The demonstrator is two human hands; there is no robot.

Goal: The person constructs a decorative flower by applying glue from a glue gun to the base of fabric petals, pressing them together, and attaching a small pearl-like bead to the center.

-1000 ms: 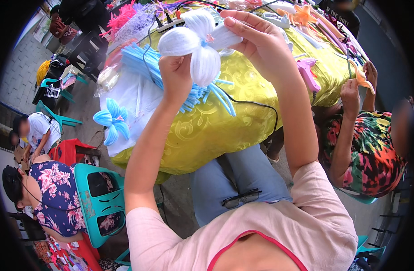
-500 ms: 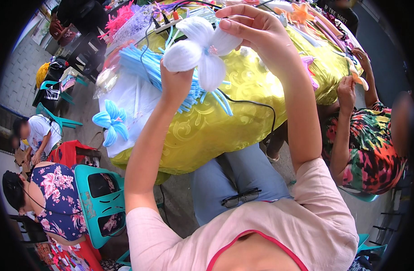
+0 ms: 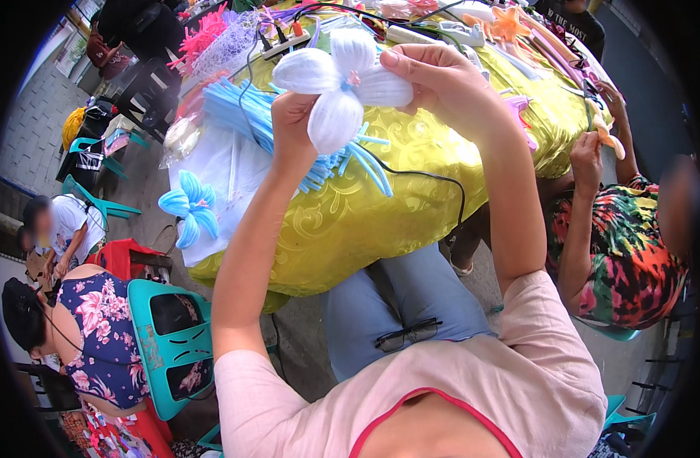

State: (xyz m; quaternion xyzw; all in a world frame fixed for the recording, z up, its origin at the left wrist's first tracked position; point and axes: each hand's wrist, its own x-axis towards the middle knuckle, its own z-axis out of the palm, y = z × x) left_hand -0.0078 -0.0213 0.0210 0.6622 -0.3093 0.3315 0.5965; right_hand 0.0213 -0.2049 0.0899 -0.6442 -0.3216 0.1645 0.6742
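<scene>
Between my hands, above the table, is a white four-petalled flower (image 3: 337, 120) of fuzzy pipe cleaners with a small pink centre. My left hand (image 3: 292, 126) is closed under its left petal; the flower hides what those fingers grip, likely its back or stem. With thumb and fingers, my right hand (image 3: 440, 76) pinches the right petal. Below my left hand lies a bundle of light-blue pipe cleaners (image 3: 239, 114). A finished blue flower (image 3: 188, 208) rests on white sheeting at the table's left edge.
A shiny yellow cloth (image 3: 380, 206) covers the table. Farther back are a power strip (image 3: 285, 43) with black cables, pink pipe cleaners (image 3: 201, 38) and an orange flower (image 3: 508, 24). A pink glue gun (image 3: 520, 111) lies right. At right, a person's hands hold a pale orange flower (image 3: 609, 136).
The white flower has turned, its petals now pointing other ways. My right hand has moved down a little and its fingers have closed in around the right petal.
</scene>
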